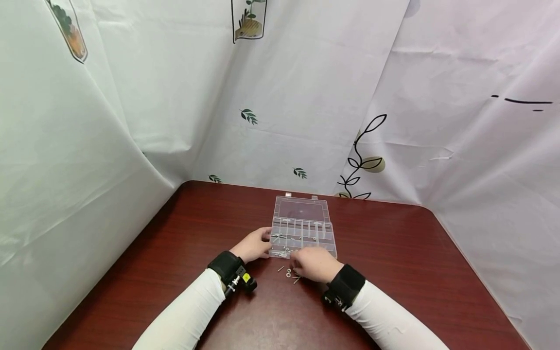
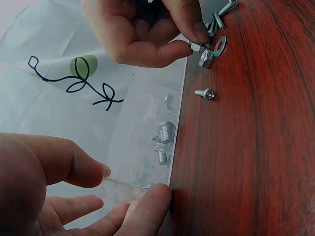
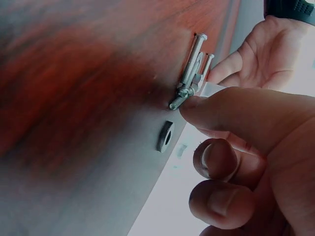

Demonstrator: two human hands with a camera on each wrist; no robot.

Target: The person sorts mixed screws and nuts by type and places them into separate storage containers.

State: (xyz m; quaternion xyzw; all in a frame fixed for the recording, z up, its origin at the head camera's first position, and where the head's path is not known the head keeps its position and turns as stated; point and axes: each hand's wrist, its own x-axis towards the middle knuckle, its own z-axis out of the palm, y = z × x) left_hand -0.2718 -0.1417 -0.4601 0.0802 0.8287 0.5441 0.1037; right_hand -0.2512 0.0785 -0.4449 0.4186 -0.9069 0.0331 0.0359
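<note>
Head view: the clear box [image 1: 327,237] is set toward the far edge of the brown table [image 1: 393,253], its lid [image 1: 302,210] opened back, with wide table surface seen to both sides and in front. The box's left end is gripped by the thumb and fingers of the left hand [image 1: 253,245]. The right hand [image 1: 316,264] is lowered at the front edge, apart from the left. In the left wrist view, a nut [image 2: 198,47] is pinched between the right thumb and a finger, just outside the box. A second nut [image 2: 206,58], a washer [image 2: 224,43] and several bolts [image 2: 208,94] are scattered near that edge. The table is bordered at the back by patterned cloth [image 1: 302,146].
</note>
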